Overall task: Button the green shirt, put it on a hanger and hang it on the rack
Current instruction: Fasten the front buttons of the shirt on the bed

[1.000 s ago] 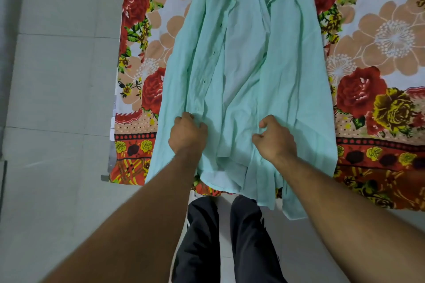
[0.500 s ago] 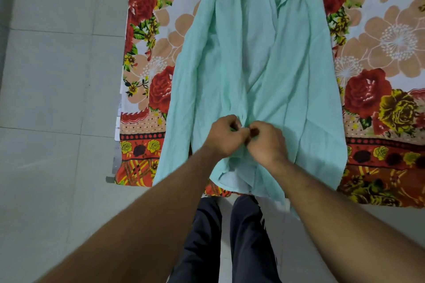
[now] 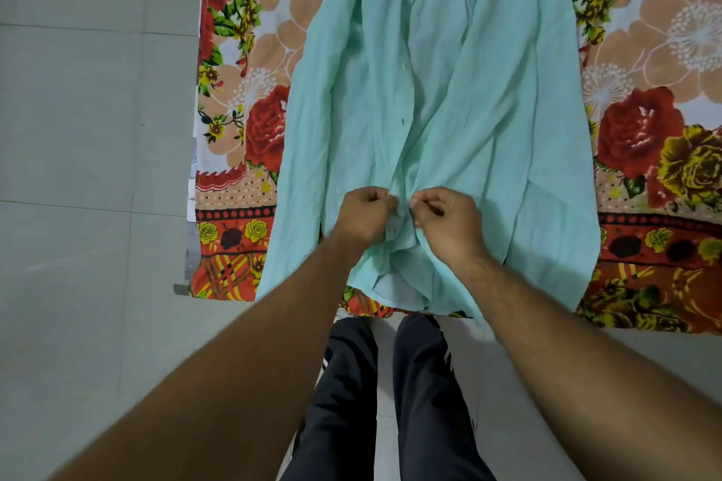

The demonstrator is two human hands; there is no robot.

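Your green shirt [image 3: 449, 90] lies on the floral bedsheet [image 3: 250, 121], long axis running 12 to 6, collar toward 12. Your left hand [image 3: 365, 215] and right hand [image 3: 445, 223] pinch its front edges together near the hem.

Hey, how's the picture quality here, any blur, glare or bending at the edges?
Head view: even, soft light, no glare; green shirt and both hands, left hand and right hand, sharp; the near forearms look smeared; wide-angle lens bows the floor tile lines at the left edge.
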